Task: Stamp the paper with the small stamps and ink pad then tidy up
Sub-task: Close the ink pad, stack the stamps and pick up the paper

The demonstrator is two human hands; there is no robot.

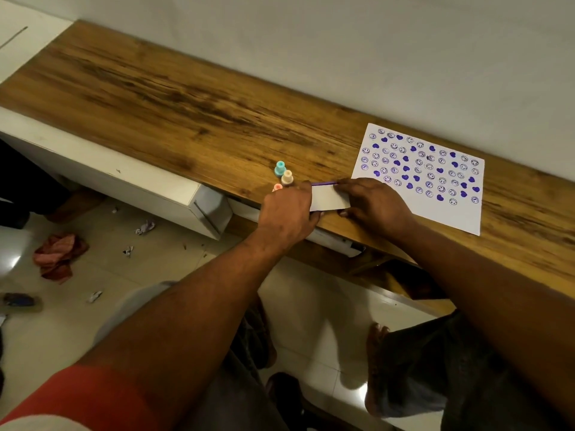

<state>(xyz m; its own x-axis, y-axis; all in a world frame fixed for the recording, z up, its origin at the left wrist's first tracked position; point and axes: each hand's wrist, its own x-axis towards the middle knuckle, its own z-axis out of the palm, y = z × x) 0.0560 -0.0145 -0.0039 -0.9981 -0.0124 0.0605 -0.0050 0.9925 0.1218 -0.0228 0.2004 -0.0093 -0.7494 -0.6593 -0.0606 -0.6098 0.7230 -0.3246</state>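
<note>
The paper (418,178) is laid flat on the right part of the wooden tabletop (174,98), close to the wall, and it's pretty much covered in rows of purple smiley faces and hearts. Its near-left corner is overlapped by the right hand (375,204).

Just left of the sheet, near the front edge of the tabletop, a small white ink pad case (328,199) is held between both hands. A thin purple strip is seen along its far edge, so the lid looks only partly down, though how far can't really be told. The left hand (287,213) is wrapped around the case's left end, fingers curled on it. The right hand is pressed over the right end with the fingers bent down on top, thumb tucked at the near side.

Three small stamps are stood upright right behind the left hand: a teal stamp (280,168) furthest back, a cream stamp (287,177) touching or nearly touching it, and an orange stamp (277,187) mostly hidden by the knuckles.

Down on the tiled floor (77,321), a crumpled red cloth (57,255) and a few paper scraps (144,227) are scattered around.
</note>
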